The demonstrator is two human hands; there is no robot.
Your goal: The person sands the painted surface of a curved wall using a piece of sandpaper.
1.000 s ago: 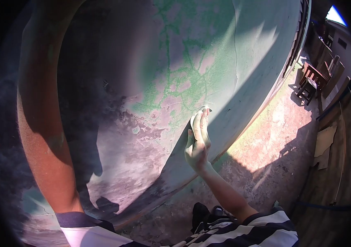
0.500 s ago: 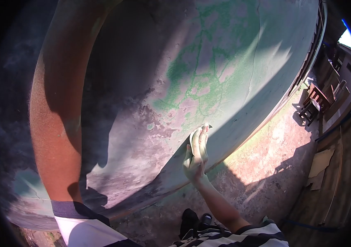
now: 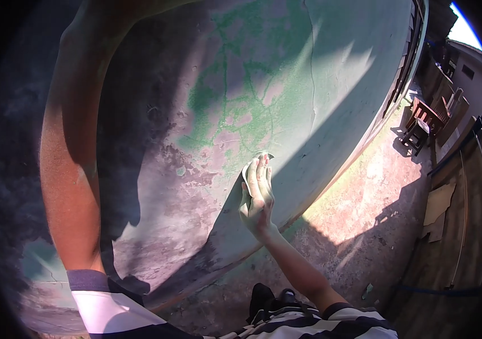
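My right hand (image 3: 257,198) lies against a wall (image 3: 218,186) with worn green paint. Under its fingers is a thin, pale sheet (image 3: 246,174), pressed to the wall; the sheet looks like a folded piece of sandpaper, though most of it is hidden by the hand. The fingers are extended and held close together over it. My left arm (image 3: 71,198) reaches up along the left side, and its hand lies beyond the top edge. Around the right hand the wall shows green patches, cracks and bare, flaking areas, partly in shadow.
A concrete floor (image 3: 365,209) runs along the wall's base, partly sunlit. A wooden chair (image 3: 428,116) stands farther off at the right. Brown corrugated panels (image 3: 461,220) and a piece of cardboard (image 3: 437,204) are at the right edge.
The view has shifted, so wall and chair appear farther left. My right hand appears slightly higher and more to the left, still pressing the sheet to the wall. The left elbow looks more bent.
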